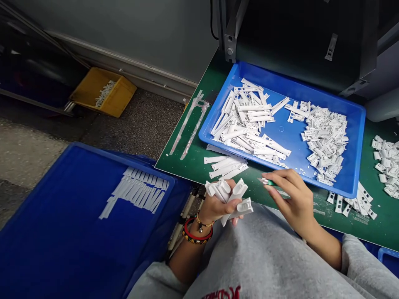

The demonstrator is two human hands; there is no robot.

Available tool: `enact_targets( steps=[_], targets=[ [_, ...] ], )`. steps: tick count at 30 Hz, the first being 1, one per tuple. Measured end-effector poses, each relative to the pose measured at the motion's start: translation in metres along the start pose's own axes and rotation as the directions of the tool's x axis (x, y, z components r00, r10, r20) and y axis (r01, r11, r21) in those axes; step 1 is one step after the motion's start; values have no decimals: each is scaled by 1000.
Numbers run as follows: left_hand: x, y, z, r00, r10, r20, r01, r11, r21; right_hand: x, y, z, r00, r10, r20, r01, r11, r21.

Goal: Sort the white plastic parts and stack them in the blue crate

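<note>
At the edge of the green mat (389,224), the left hand (215,207) is closing firmly around a bunch of white plastic strips (229,199), their long axes fanning away from the wrist (bracelets (198,232) are circling it). The right hand (289,199), nearer the blue tray (358,145), is pinching a small green-and-white piece (268,182) between thumb and fingers.

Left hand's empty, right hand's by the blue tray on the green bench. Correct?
No. The head view shows the left hand isn't empty: it's gripping a bunch of white plastic parts. The right hand is by the blue tray on the green bench, as you said.
</note>
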State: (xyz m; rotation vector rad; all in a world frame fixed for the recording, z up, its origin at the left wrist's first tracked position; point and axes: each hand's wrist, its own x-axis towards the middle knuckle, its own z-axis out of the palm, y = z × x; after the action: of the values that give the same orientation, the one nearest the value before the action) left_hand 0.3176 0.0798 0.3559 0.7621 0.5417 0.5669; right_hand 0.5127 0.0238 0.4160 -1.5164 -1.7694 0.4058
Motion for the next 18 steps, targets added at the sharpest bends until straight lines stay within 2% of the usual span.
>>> enact_targets(
  steps=[3, 6, 10, 18],
  targets=[
    [0, 1, 1, 1000, 10, -13, -10, 1000, -6, 5, -6, -6, 975, 50, 216, -95, 974, 204],
    [0, 7, 4, 998, -44, -33, 45, 998, 31, 8, -11, -6, 931, -17, 364, -70, 972, 225],
    [-2, 14, 8, 993, -92, -69, 96, 994, 56, 12, -12, -1, 896, -75, 437, -18, 979, 205],
    [1, 7, 6, 1000, -27, -11, 27, 999, 29, 18, -11, -1, 838, -124, 531, -24, 965, 263]
  ],
)
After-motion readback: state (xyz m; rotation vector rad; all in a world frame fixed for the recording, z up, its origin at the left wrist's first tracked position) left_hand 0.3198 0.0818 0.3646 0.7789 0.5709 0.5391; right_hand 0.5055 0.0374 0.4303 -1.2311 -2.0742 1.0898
